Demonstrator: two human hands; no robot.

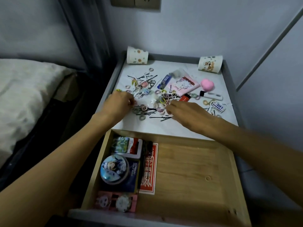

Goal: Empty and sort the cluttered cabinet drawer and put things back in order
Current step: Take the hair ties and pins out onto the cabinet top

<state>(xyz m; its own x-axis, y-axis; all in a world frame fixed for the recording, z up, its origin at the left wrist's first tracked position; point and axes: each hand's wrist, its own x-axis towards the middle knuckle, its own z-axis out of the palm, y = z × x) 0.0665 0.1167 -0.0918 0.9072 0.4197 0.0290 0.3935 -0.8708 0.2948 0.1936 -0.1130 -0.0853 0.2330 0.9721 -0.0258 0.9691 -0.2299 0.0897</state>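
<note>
The wooden drawer [188,174] is pulled open below the cabinet top [164,128]. Along its left side lie a round blue tin [114,169], a card box [129,147], a red packet [150,174] and a pink case [114,202]. On the cabinet top, small hair ties [164,97] and black hairpins [154,117] lie scattered. My left hand [118,104] reaches into the pile with fingers curled, pinching something small at its fingertips. My right hand [186,114] hovers over the hairpins with its fingers bent down among the ties; what it holds is hidden.
Two paper cups [137,55] [210,64] lie tipped at the back corners. A blue lighter [164,81], pink packet [183,86], pink sponge [207,85], red lighter [185,98] and white marker [211,95] lie around. A bed [24,99] stands at left.
</note>
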